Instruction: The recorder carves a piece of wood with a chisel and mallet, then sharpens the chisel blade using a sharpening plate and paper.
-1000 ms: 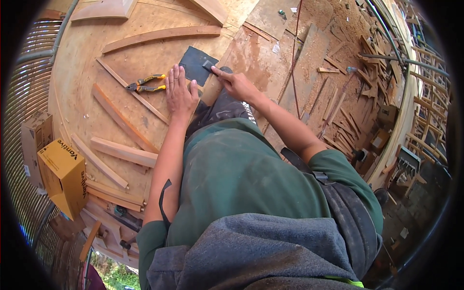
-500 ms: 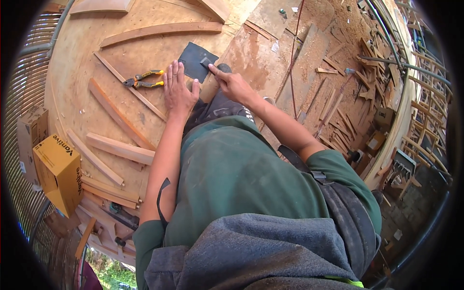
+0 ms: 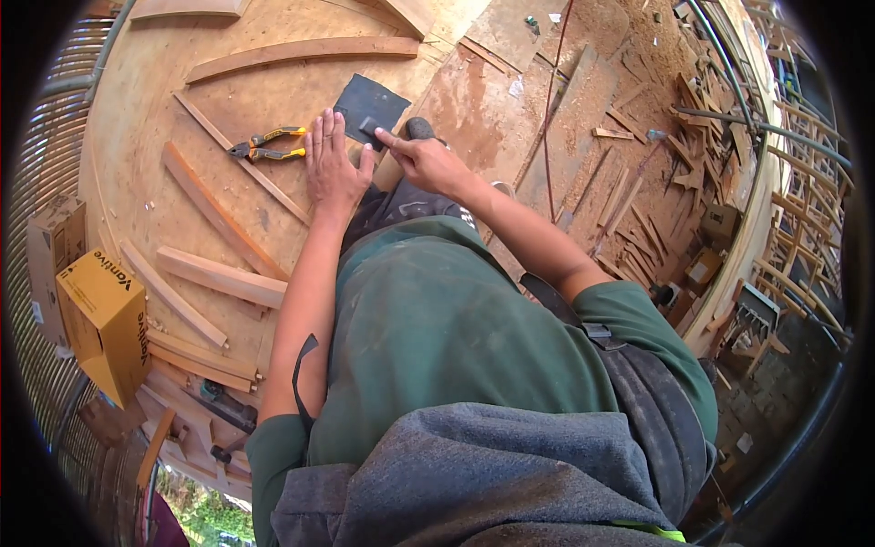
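A dark square sheet (image 3: 374, 98), which looks like sandpaper, lies on the plywood in front of me. Its near edge is partly hidden by my hands. My left hand (image 3: 335, 169) is stretched out flat, fingers pointing forward, beside the sheet's left edge. In my right hand (image 3: 428, 164) is a small dark rectangular piece (image 3: 367, 126), with the forefinger reaching onto it; it is on the sheet's near part. The other right fingers are curled. Left of my left hand lie combination pliers (image 3: 269, 144) with yellow and black handles, jaws pointing left.
Curved and straight wooden strips lie about the plywood, including a long curved piece (image 3: 305, 56) at the far side. A yellow cardboard box (image 3: 102, 324) stands at the left. Offcuts (image 3: 693, 155) and sawdust cover the right side. A dark red cord (image 3: 550, 118) crosses the floor.
My right hand has drawn the small dark piece left and slightly nearer to me across the sheet. My left hand stays flat in nearly the same place.
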